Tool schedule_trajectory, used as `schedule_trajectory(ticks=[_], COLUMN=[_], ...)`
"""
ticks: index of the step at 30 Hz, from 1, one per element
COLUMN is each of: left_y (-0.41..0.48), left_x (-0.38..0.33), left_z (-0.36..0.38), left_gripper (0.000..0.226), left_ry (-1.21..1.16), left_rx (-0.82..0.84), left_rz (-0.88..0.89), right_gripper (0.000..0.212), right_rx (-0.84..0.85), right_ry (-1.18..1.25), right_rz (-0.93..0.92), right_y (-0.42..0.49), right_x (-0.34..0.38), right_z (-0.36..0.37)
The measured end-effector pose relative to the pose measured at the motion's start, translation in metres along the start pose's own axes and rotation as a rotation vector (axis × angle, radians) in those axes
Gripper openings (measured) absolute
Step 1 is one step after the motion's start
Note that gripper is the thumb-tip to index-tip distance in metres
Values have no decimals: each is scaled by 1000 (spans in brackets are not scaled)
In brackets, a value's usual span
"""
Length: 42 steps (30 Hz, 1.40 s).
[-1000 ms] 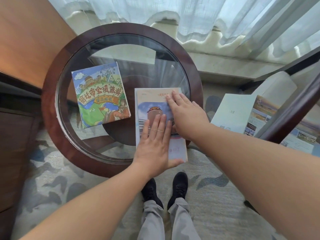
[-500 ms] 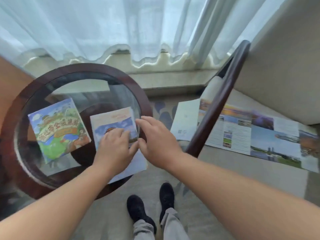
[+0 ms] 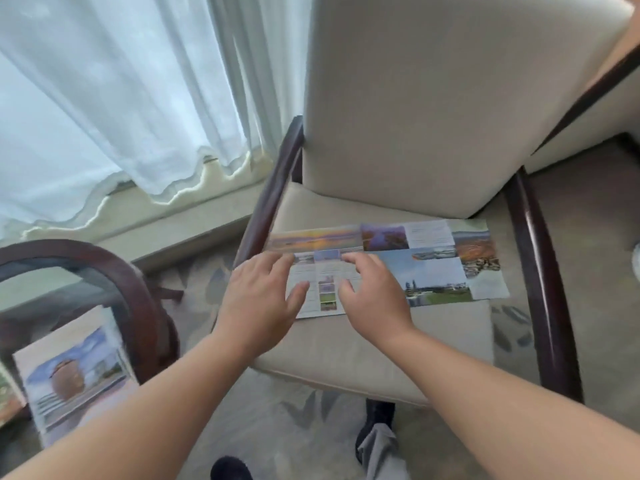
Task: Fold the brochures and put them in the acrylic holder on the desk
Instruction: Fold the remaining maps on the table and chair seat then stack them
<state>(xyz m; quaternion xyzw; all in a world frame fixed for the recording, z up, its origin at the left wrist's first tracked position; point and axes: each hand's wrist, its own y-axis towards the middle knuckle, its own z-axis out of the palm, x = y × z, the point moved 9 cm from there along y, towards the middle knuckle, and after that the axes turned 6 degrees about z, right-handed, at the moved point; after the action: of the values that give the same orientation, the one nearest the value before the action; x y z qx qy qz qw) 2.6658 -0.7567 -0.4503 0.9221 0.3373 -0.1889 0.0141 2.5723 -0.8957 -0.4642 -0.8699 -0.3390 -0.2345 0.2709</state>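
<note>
Head view: a single wide-angle camera, worn on the person's head, is looking forward and steeply down from above. It is facing a cushioned chair (image 3: 346,348), whose seat is filling the middle of the frame and whose backrest is rising to the top edge. Both forearms are entering from the bottom edge, and the left hand (image 3: 258,303) and right hand (image 3: 374,296) are sitting close to the lens, near centre, over an unfolded brochure (image 3: 433,268). The wide lens is bending the curtain (image 3: 121,98) at upper left and is catching the rim of a round table (image 3: 138,306) at the left edge and a shoe (image 3: 377,420) directly below
</note>
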Motion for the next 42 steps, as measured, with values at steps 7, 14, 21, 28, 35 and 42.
schedule_trajectory(ticks=[7,14,21,28,35,42], left_y=[67,123,153,158,161,170], left_x=[-105,-164,-167,-154,-145,-141], left_z=[117,182,228,244,251,237], left_gripper=[57,54,52,47,46,47], left_ry=[-24,-34,-38,-100,-115,-308], left_rx=[250,305,352,327,325,309], left_rz=[-21,48,109,116,109,-94], right_gripper=[50,61,72,126,111,10], right_rx=[49,70,-22,62,13,-178], right_ry=[-66,-223,-178,-203,-254,-180], right_rz=[274,484,565,743,720,559], right_y=[70,121,170,189,189,169], right_x=[-167,-271,-309,-367,-366,-308], right_z=[-62,-68,-49,-33,-28,-52])
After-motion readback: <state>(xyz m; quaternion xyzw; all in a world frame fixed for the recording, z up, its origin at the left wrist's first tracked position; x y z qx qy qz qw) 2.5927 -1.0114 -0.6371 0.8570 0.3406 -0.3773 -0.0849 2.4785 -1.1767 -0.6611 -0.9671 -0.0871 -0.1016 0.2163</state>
